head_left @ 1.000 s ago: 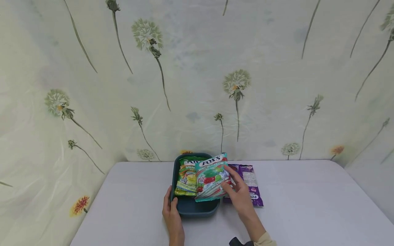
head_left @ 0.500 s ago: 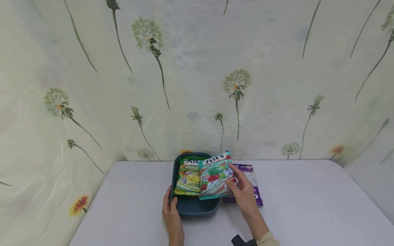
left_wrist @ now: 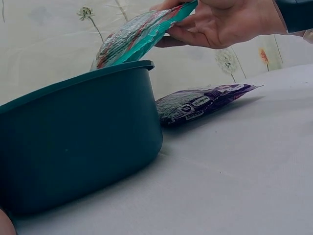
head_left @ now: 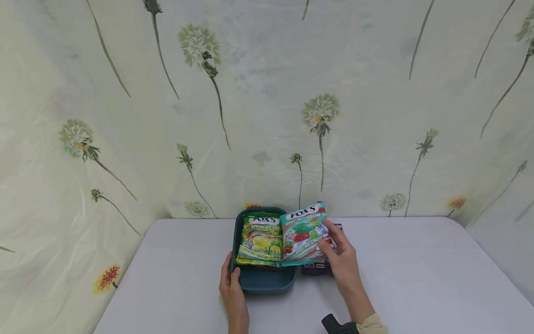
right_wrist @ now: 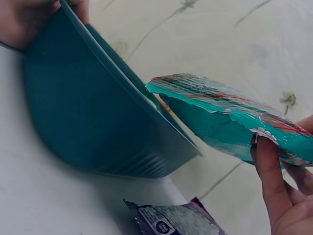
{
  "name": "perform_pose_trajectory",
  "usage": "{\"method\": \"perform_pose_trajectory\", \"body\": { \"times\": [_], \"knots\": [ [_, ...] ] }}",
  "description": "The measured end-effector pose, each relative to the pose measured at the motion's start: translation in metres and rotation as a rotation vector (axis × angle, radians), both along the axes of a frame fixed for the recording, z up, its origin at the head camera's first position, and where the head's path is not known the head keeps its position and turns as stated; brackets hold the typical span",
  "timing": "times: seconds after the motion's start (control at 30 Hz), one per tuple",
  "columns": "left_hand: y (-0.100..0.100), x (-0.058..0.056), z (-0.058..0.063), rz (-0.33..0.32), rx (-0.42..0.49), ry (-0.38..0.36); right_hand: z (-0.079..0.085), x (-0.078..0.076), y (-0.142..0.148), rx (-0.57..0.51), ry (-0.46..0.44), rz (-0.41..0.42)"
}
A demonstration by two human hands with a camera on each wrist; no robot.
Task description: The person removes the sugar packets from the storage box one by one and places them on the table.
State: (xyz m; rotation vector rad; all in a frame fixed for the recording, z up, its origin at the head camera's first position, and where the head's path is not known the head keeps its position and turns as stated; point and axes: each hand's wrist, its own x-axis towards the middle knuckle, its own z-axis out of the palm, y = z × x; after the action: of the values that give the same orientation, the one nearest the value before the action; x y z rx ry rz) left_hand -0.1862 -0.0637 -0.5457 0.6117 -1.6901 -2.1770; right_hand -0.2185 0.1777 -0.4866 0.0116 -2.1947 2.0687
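Observation:
My right hand [head_left: 343, 260] pinches a teal Fox's Mint Blossom candy bag [head_left: 303, 232] by its right side, tilted at the right rim of a dark teal plastic basin [head_left: 267, 285]. In the right wrist view the fingers [right_wrist: 272, 181] hold the bag's edge, its far end over the rim. My left hand [head_left: 233, 292] grips the basin's left wall, thumb over the rim and fingers outside. Inside the basin lies a green and yellow Fox's Spring Tea candy bag [head_left: 260, 241], face up. A purple candy bag [left_wrist: 200, 105] lies on the table just right of the basin, partly hidden in the head view.
The basin stands on a table with a white cover [head_left: 179, 278]. Behind it hangs a pale backdrop [head_left: 258, 116] printed with dandelions. A black device [head_left: 340, 324] is strapped at my right wrist, by the beige sleeve [head_left: 371, 324].
My right hand has moved right and slightly up with the Mint Blossom bag, uncovering more of the Spring Tea bag and covering more of the purple one. The left hand stays on the basin.

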Motion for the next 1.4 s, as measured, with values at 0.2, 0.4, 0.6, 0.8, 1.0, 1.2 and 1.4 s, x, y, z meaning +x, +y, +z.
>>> {"method": "perform_pose_trajectory", "body": {
  "times": [0.2,0.4,0.6,0.8,1.0,1.2,1.4],
  "knots": [
    [-0.001,-0.001,0.0,-0.005,0.012,0.001,0.001,-0.001,0.006,-0.013,-0.003,-0.023],
    [-0.001,0.0,0.0,-0.012,0.004,-0.003,0.001,-0.001,0.013,-0.047,0.006,-0.04],
    [-0.001,0.0,0.0,-0.014,0.004,-0.002,0.002,-0.001,0.019,-0.049,0.002,-0.073],
    [-0.001,-0.001,-0.001,-0.014,-0.002,0.0,0.004,-0.002,0.023,-0.075,-0.008,-0.078],
    [-0.002,-0.001,0.0,-0.013,-0.001,-0.003,0.004,-0.003,0.026,-0.072,-0.013,-0.084],
    [-0.003,0.0,0.001,-0.018,0.006,-0.01,0.005,-0.002,0.033,-0.056,-0.04,-0.127],
    [-0.002,0.0,0.001,-0.027,0.014,-0.01,0.006,-0.001,0.043,-0.114,-0.022,-0.135]
  ]
}}
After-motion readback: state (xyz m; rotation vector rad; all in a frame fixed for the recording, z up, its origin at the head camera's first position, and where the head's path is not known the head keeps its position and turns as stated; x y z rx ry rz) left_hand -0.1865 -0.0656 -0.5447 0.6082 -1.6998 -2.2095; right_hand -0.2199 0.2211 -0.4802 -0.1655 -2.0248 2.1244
